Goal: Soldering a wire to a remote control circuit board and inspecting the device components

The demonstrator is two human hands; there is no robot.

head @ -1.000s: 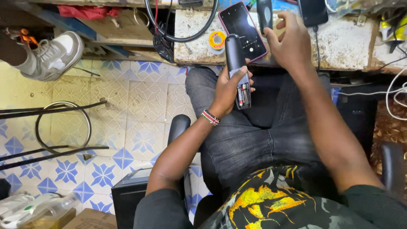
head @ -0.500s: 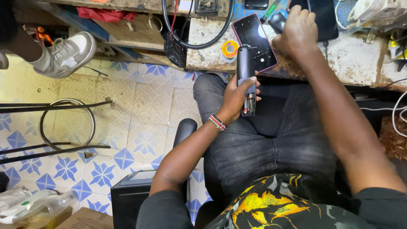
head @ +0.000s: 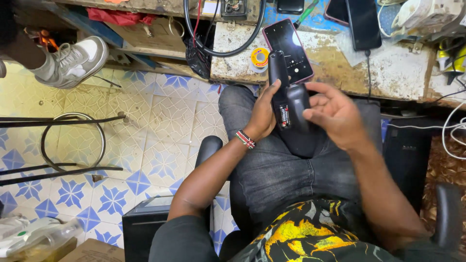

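Observation:
My left hand point(head: 264, 116) grips a black hand-held device point(head: 287, 104), long and rounded, with a small label on its side, held above my lap. My right hand point(head: 335, 114) has its fingers curled against the right side of the same device. A bead bracelet point(head: 245, 139) sits on my left wrist. Just beyond the device a dark smartphone in a pink case point(head: 288, 50) lies on the front edge of the worn workbench point(head: 398, 73).
A small solder spool point(head: 259, 57) lies by the phone, a black cable loop point(head: 221, 34) hangs above it, and more phones point(head: 361, 22) lie further back. Another person's grey sneaker point(head: 73, 63) rests on the blue-patterned tile floor. A metal stool frame point(head: 73, 145) stands at left.
My right hand has come back from the workbench down onto the black device. The view has tilted down, and the device now sits lower over my lap.

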